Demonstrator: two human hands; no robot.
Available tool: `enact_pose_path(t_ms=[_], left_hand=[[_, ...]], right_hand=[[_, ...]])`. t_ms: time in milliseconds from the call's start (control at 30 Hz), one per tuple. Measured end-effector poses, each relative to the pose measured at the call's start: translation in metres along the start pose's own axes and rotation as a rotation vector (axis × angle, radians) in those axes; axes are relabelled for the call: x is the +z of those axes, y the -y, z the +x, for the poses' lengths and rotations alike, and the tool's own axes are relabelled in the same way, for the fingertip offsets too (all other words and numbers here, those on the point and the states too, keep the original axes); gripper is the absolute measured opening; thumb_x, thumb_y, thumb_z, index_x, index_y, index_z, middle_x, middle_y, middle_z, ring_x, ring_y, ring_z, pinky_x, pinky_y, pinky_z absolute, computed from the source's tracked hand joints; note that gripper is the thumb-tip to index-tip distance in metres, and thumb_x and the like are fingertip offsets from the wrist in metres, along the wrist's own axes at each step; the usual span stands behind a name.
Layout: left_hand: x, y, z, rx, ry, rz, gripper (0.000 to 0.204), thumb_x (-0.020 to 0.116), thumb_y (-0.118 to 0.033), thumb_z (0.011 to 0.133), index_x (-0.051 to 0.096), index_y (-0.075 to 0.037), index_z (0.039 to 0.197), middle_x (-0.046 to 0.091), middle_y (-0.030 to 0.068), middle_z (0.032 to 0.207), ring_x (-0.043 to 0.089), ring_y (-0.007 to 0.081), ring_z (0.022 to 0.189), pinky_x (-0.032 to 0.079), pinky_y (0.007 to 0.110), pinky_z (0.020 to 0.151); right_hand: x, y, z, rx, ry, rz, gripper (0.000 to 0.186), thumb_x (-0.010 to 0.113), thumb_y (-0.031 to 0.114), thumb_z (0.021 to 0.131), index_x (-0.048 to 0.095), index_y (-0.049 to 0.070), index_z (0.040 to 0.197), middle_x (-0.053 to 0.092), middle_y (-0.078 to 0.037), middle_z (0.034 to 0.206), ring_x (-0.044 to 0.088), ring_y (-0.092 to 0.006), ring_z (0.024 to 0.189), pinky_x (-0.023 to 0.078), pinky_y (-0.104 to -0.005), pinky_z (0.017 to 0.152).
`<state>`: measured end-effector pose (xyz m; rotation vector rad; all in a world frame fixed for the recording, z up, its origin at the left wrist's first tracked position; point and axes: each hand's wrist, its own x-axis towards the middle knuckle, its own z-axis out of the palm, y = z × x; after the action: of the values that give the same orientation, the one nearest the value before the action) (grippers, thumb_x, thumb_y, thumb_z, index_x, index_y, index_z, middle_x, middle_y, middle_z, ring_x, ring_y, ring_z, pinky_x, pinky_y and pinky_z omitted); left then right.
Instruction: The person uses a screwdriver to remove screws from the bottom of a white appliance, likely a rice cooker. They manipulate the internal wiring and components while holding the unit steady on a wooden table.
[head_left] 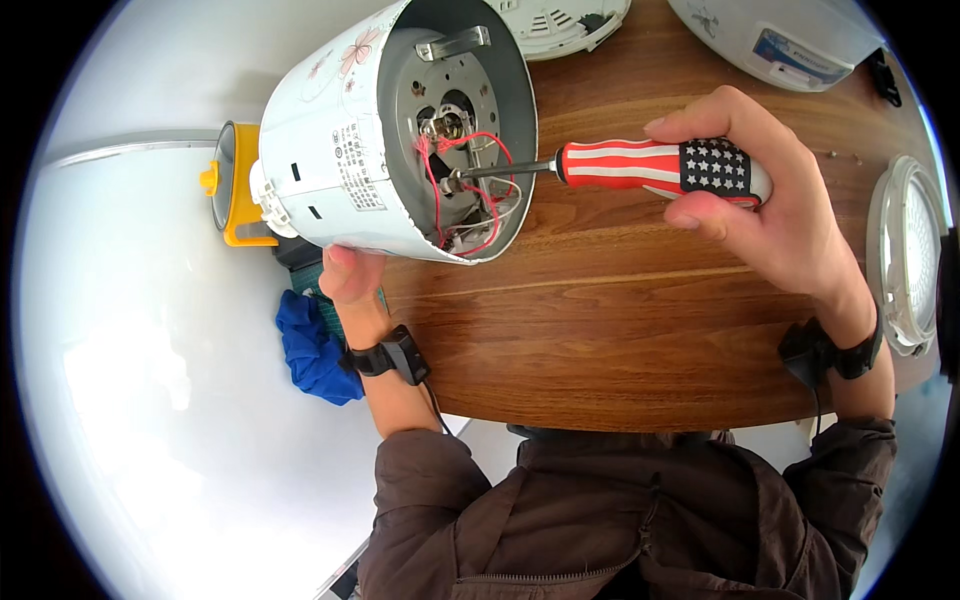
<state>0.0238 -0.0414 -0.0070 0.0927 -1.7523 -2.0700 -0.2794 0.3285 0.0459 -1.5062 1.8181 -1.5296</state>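
A white cylindrical appliance body with pink flowers (330, 180) lies on its side, its open end exposing a metal base, red and white wires (490, 200) and a metal bracket. My left hand (350, 270) grips it from underneath, most fingers hidden behind it. My right hand (770, 190) grips a screwdriver with a red, white and black starred handle (625, 162). Its metal shaft reaches into the open end, the tip among the wires near the middle.
Wooden table (600, 340). White round cover (550, 22) at top, white plastic body (760, 30) top right, pale ring-shaped lid (900, 255) at right. Left: yellow object (245, 188), blue cloth (305, 345), green mat (330, 315), white wall (150, 320). Small screws (845, 157) on the table.
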Motion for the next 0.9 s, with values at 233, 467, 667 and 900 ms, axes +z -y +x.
enact_pose_path(t_ms=[233, 467, 667, 900], left_hand=[[0.007, -0.002, 0.004, -0.012, 0.005, -0.017, 0.085, 0.064, -0.054, 0.095, 0.034, -0.004, 0.157, 0.044, 0.0114, 0.157, 0.044, 0.0316, 0.143, 0.033, 0.053, 0.118], [0.009, -0.006, 0.007, -0.018, 0.009, -0.041, 0.086, 0.065, -0.053, 0.095, 0.033, -0.003, 0.157, 0.043, 0.0119, 0.158, 0.043, 0.0319, 0.143, 0.033, 0.052, 0.118], [0.005, -0.003, 0.006, -0.022, 0.082, -0.107, 0.084, 0.065, -0.052, 0.095, 0.033, -0.005, 0.157, 0.043, 0.0114, 0.158, 0.043, 0.0321, 0.143, 0.033, 0.052, 0.119], [0.000, -0.003, 0.003, -0.031, 0.142, -0.146, 0.084, 0.066, -0.051, 0.095, 0.033, -0.005, 0.157, 0.042, 0.0113, 0.158, 0.042, 0.0323, 0.144, 0.032, 0.052, 0.119]], right_hand=[[-0.003, -0.009, 0.000, -0.155, 0.035, -0.053, 0.054, 0.087, 0.029, 0.077, 0.066, 0.000, 0.117, 0.065, -0.010, 0.098, 0.062, -0.0228, 0.084, 0.049, -0.0332, 0.076], [-0.001, -0.009, 0.006, -0.489, 0.004, -0.312, 0.043, 0.081, 0.006, 0.074, 0.067, 0.009, 0.115, 0.061, -0.010, 0.096, 0.062, -0.0251, 0.077, 0.051, -0.0341, 0.063], [0.002, 0.003, -0.002, -0.452, -0.013, -0.424, 0.044, 0.078, 0.018, 0.082, 0.064, 0.005, 0.121, 0.065, -0.015, 0.111, 0.068, -0.0297, 0.079, 0.054, -0.0344, 0.065], [-0.003, 0.013, -0.008, -0.144, 0.070, -0.210, 0.057, 0.076, 0.031, 0.089, 0.058, -0.003, 0.130, 0.065, -0.018, 0.128, 0.070, -0.0292, 0.095, 0.055, -0.0367, 0.082]])
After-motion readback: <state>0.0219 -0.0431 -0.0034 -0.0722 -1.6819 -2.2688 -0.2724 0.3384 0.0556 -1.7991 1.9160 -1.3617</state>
